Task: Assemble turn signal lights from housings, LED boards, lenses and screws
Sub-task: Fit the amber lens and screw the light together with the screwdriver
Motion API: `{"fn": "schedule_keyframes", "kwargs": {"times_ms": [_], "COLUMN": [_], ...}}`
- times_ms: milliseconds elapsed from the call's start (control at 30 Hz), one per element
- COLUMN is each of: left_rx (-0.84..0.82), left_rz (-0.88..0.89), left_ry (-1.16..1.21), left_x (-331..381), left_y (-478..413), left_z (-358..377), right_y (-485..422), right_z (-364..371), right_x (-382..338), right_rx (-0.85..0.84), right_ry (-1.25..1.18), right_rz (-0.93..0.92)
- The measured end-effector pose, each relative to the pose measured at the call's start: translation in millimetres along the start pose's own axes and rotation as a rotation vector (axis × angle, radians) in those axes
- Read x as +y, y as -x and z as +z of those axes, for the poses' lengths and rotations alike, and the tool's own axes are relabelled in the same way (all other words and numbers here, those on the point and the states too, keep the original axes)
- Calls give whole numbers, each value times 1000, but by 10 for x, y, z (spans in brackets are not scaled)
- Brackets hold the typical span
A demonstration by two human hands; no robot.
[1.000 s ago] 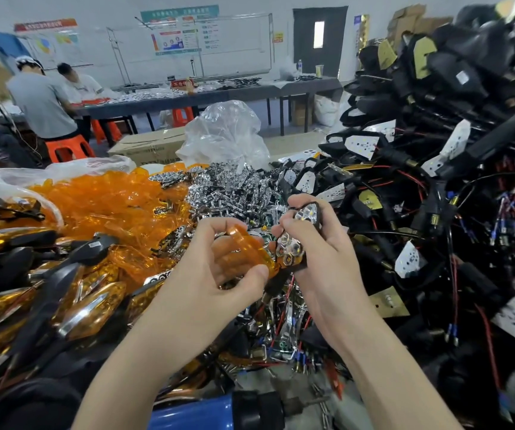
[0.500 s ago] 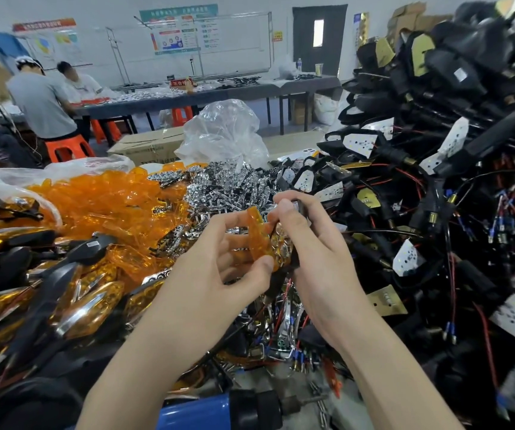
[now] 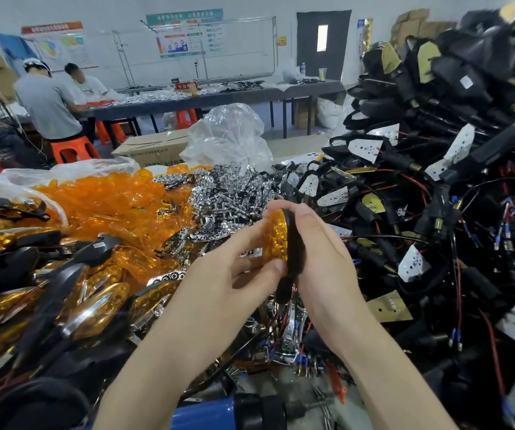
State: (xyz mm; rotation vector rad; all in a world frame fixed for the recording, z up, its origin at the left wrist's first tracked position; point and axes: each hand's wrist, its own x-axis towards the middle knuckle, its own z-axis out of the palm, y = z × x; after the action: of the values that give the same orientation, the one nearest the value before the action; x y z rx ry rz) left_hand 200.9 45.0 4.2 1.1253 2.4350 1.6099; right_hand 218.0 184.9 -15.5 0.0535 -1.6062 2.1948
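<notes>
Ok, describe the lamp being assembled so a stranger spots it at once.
Find the tall heap of black wired housings on the right, then look left to mid-frame. There the left hand and right hand hold an amber lens against a black housing, the only unit held clear of the piles.

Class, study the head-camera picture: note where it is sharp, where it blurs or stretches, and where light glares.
Head view: sharp at centre on the amber lens and the black housing against it; the housing pile smears and stretches toward the top right corner, as wide-angle edges do; white glare on the clear bag; the door window is blown out.
</notes>
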Motion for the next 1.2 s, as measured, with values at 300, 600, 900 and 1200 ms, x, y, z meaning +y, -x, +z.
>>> {"fn": "schedule_keyframes", "kwargs": {"times_ms": [300, 600, 900, 1200], "left_rx": [-42, -30, -180, 40], "left_rz": [-31, 33, -183, -18], "left_ry": [66, 144, 775, 494], "left_x": [-57, -110, -158, -33], "left_y": [3, -14, 33, -59], "left_z": [-12, -50, 44, 250], "right_y": [46, 78, 95, 70], "right_z": [42, 66, 71, 29], "right_x": [-21, -1, -39, -69], "right_rx": [-45, -34, -95, -33], "right_ry": [134, 302, 221, 232], "right_rz": [-67, -225, -210, -241]}}
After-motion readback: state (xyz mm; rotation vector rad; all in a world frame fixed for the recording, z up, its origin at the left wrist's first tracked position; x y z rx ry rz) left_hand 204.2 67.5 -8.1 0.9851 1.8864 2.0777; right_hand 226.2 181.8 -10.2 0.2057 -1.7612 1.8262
